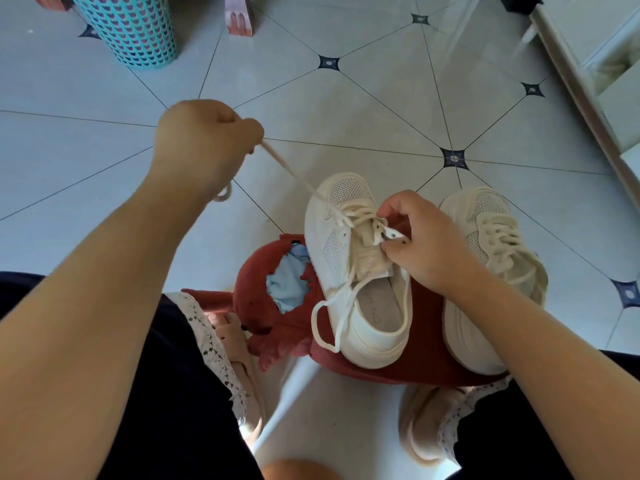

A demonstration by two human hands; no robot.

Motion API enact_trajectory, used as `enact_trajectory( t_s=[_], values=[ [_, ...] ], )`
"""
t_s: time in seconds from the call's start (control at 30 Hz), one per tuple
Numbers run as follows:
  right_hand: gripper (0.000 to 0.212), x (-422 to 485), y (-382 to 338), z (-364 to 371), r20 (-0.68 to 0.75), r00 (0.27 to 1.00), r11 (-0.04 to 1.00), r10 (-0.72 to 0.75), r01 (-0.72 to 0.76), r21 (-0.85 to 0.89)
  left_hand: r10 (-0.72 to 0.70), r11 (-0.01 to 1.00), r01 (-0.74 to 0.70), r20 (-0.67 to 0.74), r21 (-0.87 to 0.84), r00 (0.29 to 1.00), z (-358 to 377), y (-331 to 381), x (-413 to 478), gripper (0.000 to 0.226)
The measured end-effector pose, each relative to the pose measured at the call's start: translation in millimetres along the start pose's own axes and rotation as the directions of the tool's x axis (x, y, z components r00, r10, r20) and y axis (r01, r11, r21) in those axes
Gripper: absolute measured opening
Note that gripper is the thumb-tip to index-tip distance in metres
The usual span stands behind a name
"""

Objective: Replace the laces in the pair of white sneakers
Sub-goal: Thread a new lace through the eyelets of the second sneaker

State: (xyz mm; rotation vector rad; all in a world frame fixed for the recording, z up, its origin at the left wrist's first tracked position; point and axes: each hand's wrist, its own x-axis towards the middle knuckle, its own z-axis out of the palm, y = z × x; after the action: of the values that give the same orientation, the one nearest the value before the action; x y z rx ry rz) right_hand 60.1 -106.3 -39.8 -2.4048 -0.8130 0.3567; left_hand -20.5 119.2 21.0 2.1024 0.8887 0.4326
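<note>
Left hand (pixel 207 140) curled its fingers round the lace (pixel 294 174), drawn taut! Right hand (pixel 426 244) pinched the eyelet flap of the near sneaker (pixel 332 244), which sat on a red cushion (pixel 427 323). The lacing looked midway; the next move probably called for feeding the end through another eyelet.

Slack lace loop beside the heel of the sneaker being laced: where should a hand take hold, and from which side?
Pinch the slack lace loop at its outer bend, coming from the person's left. There it lies clear of the sneaker wall over the red fabric, while the right hand crowds the eyelets.
</note>
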Motion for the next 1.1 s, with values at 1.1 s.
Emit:
enact_trajectory(
  t_s=[1.1],
  values=[
    [0.018, -10.6, -37.0, -63.7, -0.097, 0.984, 0.781, 0.151, -0.058, 0.622, 0.182, 0.956, -0.292, 0.720, 0.030, 0.670, 40.0, 8.0, -41.6, 0.016]
  ],
)
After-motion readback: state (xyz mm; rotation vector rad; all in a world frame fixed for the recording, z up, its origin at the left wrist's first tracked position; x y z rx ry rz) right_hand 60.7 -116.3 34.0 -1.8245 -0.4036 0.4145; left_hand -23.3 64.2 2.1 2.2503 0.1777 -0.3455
